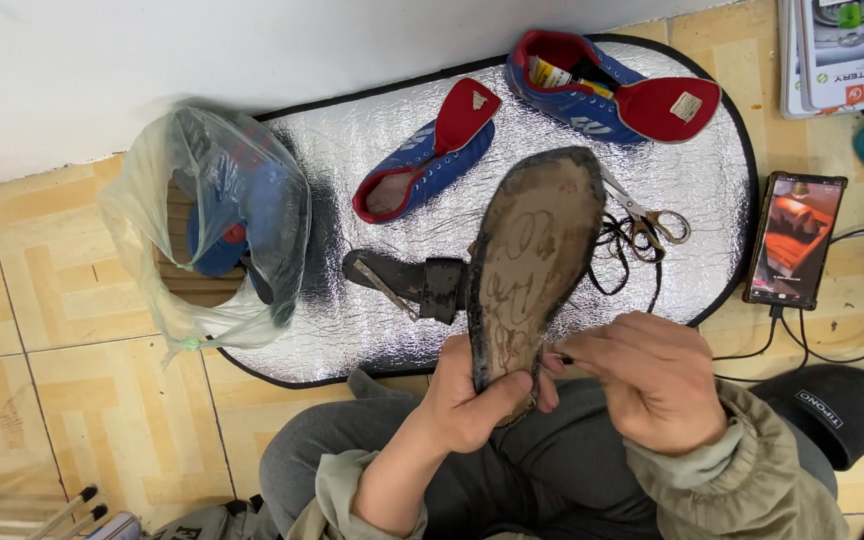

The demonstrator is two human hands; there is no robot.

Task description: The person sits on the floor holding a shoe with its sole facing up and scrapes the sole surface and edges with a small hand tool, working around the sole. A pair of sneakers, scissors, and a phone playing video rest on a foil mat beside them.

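My left hand (472,400) grips the heel end of a worn brown sandal (532,255), held sole-up over my lap, its black strap (422,283) hanging to the left. My right hand (652,375) is closed beside the sandal's heel edge and pinches a thin dark tool or needle at the sole's rim. What exactly the right fingers hold is too small to tell.
A silver foil mat (372,330) lies ahead with two blue and red shoes (427,155) (602,95), scissors (647,215) and black thread. A plastic bag (217,220) with shoes sits left. A phone (795,240) on a cable and a black slipper (832,405) lie right.
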